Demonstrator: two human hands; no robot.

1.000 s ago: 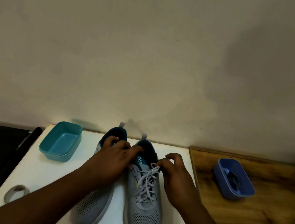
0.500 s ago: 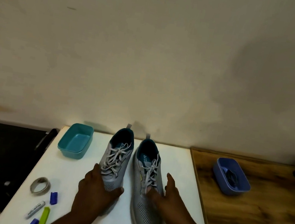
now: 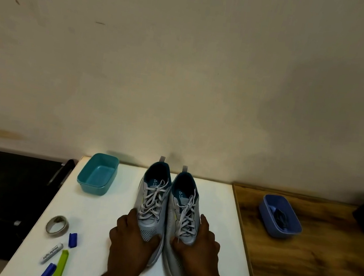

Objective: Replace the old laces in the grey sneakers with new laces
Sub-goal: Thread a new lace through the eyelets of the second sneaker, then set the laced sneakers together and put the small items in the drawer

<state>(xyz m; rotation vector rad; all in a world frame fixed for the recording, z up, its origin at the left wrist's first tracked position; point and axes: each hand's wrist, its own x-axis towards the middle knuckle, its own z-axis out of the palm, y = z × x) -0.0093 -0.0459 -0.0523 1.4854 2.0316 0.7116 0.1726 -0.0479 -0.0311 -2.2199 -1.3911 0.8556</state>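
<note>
Pair of grey mesh sneakers with teal linings, left sneaker (image 3: 152,203) and right sneaker (image 3: 182,217), stands side by side at the middle of the white tabletop (image 3: 100,215), heels toward the wall, toes toward the person; sides touching or nearly so. Pale grey laces (image 3: 153,200) are threaded through both, so by my reading no lace is out yet. Left hand (image 3: 131,240) lies draped over the toe box of the left sneaker, fingers curved down its outer side and thumb on the mesh top: clasping, not clenched. Right hand (image 3: 199,245) mirrors it on the right sneaker, fingers along the outer side, thumb tucked by the lowest lace crossing. The hold looks meant to square and steady the pair. Laced section sits just beyond the fingertips, toward the wall; only the right thumb is near a lace. Empty teal rectangular plastic tub (image 3: 98,174) sits to the left, likely for old laces. Blue plastic tub (image 3: 279,218) on the wooden board (image 3: 322,263) to the right holds something dark, possibly the new laces; cannot tell.
</note>
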